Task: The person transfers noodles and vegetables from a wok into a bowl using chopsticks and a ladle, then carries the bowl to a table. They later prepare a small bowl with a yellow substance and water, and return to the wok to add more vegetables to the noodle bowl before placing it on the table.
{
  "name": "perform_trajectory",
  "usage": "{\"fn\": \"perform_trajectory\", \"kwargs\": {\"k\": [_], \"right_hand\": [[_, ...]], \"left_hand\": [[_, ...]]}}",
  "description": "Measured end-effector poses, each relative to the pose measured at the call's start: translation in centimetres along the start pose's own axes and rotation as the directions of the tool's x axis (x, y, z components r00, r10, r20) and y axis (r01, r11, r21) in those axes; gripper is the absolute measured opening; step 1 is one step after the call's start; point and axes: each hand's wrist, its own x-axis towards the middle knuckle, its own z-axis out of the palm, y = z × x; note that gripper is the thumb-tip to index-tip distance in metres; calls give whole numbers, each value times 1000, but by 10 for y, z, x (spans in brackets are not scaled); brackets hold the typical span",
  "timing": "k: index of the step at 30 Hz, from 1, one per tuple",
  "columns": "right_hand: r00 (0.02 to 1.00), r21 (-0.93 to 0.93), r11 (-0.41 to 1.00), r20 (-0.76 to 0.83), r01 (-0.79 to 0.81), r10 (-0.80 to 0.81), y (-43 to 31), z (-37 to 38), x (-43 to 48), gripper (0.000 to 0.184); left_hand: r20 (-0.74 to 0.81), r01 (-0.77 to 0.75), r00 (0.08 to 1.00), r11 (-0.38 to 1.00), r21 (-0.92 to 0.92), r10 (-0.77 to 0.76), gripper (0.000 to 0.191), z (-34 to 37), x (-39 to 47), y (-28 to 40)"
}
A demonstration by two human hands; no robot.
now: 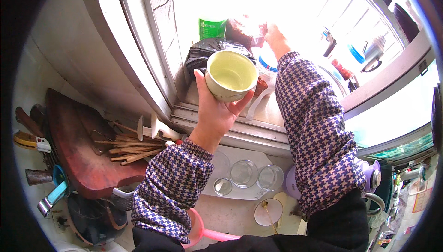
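My left hand (218, 113) holds a small pale-green bowl (232, 72) from below, thumb on one side and fingers on the other. The bowl is tilted towards me; its inside looks smooth and light yellow-green. Beyond the window frame, my right hand (275, 37) reaches out over the sill. Its fingertips are beside a clear plastic bag (239, 32) with reddish-brown contents, but glare hides whether they grip it. A black plastic bag (204, 53) lies just behind the bowl. Under my right wrist stands a clear container with a blue-and-white rim (268, 63).
Several drinking glasses (244, 173) stand on a white tray (238, 196) below the sill. At left are a reddish-brown board (93, 169), wooden chopsticks (135, 148) and a dark pot (93, 217). A pink-handled vessel (221, 235) is near my body. A green-labelled container (211, 29) stands outside.
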Motion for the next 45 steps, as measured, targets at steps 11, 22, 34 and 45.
{"fn": "perform_trajectory", "kwargs": {"k": [11, 22, 34, 45], "right_hand": [[999, -87, 996, 45, 11, -7, 7, -17, -12, 19], [998, -229, 972, 61, 46, -33, 17, -20, -12, 20], [993, 144, 983, -54, 114, -108, -10, 7, -27, 20], [995, -111, 989, 31, 102, -99, -30, 14, -55, 13]], "left_hand": [[-43, -64, 997, 997, -53, 61, 68, 8, 39, 17], [-178, -178, 966, 982, 69, 188, 66, 14, 127, 32], [-185, -207, 958, 975, 82, 219, 71, -3, 162, 27], [-34, -210, 976, 971, 112, 215, 76, -11, 161, 32]]}}
